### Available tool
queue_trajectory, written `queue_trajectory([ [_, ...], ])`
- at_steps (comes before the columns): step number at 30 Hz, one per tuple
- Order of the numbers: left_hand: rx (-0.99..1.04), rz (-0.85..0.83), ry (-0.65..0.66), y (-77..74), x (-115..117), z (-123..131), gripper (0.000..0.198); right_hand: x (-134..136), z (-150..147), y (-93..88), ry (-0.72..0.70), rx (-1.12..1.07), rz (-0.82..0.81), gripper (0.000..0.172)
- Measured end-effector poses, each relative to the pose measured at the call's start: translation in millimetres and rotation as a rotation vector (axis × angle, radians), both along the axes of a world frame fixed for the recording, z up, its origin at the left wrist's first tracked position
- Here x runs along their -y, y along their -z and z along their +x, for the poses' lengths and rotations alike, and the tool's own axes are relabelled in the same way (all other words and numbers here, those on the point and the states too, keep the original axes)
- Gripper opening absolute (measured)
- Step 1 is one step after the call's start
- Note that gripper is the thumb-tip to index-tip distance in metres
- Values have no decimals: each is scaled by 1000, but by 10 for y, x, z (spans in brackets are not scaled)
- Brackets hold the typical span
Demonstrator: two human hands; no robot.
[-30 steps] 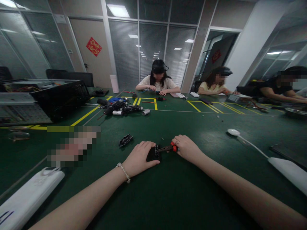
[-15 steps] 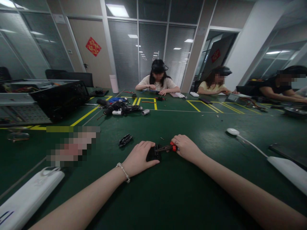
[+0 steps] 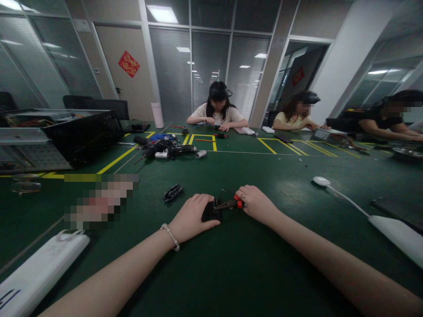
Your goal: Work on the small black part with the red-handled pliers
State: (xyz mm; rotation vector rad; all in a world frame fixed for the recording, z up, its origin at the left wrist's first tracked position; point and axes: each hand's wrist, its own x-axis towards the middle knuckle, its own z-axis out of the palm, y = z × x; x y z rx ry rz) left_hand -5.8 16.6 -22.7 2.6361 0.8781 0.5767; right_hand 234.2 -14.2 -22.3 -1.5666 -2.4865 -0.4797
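My left hand (image 3: 194, 215) grips a small black part (image 3: 211, 212) from its left side and steadies it on the green table (image 3: 228, 268). What the part is, I cannot make out. My right hand (image 3: 256, 203) is closed around pliers (image 3: 238, 201) with red and black handles. Their dark jaws point left and reach the right side of the black part. Just above the jaws lies a tiny thin metal piece (image 3: 224, 190). Up and left of my left hand rests another black part (image 3: 173, 193), ridged and irregular in shape.
An open computer case (image 3: 82, 136) stands at the left. Farther back are a pile of black tools and cables (image 3: 168, 147) and a pink bottle (image 3: 157, 115). White power banks (image 3: 42, 268) lie near left and right, one with a cable (image 3: 348, 202). Several people sit across the table.
Almost nothing differs. Both hands, the black part and the pliers stay in place, with at most a slight shift at the plier jaws.
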Motion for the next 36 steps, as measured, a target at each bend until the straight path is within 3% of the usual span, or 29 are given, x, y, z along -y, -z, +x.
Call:
queue_trajectory([
  [36, -10, 8, 0, 17, -13, 5, 54, 5, 4, -19, -19, -3, -13, 24],
])
